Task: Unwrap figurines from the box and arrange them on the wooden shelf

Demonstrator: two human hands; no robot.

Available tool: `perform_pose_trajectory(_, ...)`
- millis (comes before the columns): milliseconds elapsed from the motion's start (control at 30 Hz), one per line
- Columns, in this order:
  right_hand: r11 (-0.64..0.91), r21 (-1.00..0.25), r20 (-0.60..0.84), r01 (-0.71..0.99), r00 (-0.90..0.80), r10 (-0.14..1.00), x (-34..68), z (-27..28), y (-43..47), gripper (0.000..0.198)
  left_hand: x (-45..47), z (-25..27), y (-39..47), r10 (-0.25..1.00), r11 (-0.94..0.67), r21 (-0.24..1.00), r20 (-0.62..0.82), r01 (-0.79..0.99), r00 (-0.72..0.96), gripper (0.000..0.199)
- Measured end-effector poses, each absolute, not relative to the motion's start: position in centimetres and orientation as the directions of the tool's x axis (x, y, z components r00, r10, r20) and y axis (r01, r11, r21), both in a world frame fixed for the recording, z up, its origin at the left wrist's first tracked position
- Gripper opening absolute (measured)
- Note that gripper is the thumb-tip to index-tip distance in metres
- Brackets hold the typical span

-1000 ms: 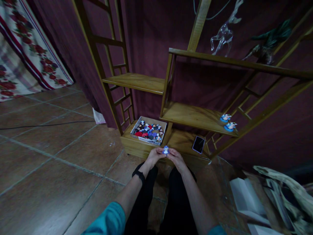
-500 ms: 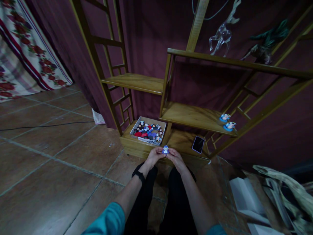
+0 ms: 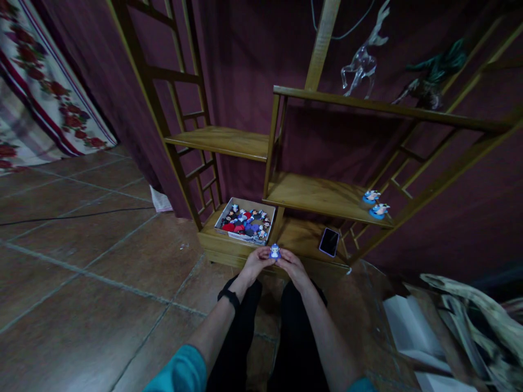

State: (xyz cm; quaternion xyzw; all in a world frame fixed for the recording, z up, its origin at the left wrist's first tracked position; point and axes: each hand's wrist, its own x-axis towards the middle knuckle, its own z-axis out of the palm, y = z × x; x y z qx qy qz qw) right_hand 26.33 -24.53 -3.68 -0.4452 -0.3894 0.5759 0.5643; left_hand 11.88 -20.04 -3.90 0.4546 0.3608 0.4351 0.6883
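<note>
A small purple and white figurine [image 3: 274,252] is upright between my two hands, in front of the low shelf edge. My left hand [image 3: 256,262] grips its left side with fingers closed; a black band circles that wrist. On the other side, my right hand [image 3: 293,267] pinches the figurine too. Just beyond my hands, an open cardboard box [image 3: 265,238] holds many small figurines in red, purple, black and white. Two blue-based figurines, one [image 3: 379,210] in front of the other [image 3: 371,196], stand at the right end of the middle shelf.
A phone [image 3: 329,242] lies on the bottom board of the wooden shelf unit [image 3: 314,189]. On the top shelf stand a clear deer figure [image 3: 362,68] and a dark green statue [image 3: 429,76]. White boxes [image 3: 412,326] sit on the floor at right. A black cable [image 3: 81,216] crosses the tiles.
The view has shifted slightly, so the shelf unit appears a little further left and lower. Both hands keep hold of the figurine, with little visible movement.
</note>
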Motion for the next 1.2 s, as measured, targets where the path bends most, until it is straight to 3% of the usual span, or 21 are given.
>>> perform_pose_trajectory(533,-0.13,-0.941,-0.155,-0.313,0.056,0.986,26.3,-3.9,-24.4,0.039,11.6,-3.3,-20.3,0.892,0.292,0.922,-0.166,-0.255,0.422,0.035)
perform_pose_trajectory(1200,-0.025,-0.961,-0.049,-0.274,0.083,0.995,26.0,-3.9,-24.2,0.028,11.2,-2.6,-20.4,0.852,0.406,0.866,-0.242,-0.294,0.463,0.03)
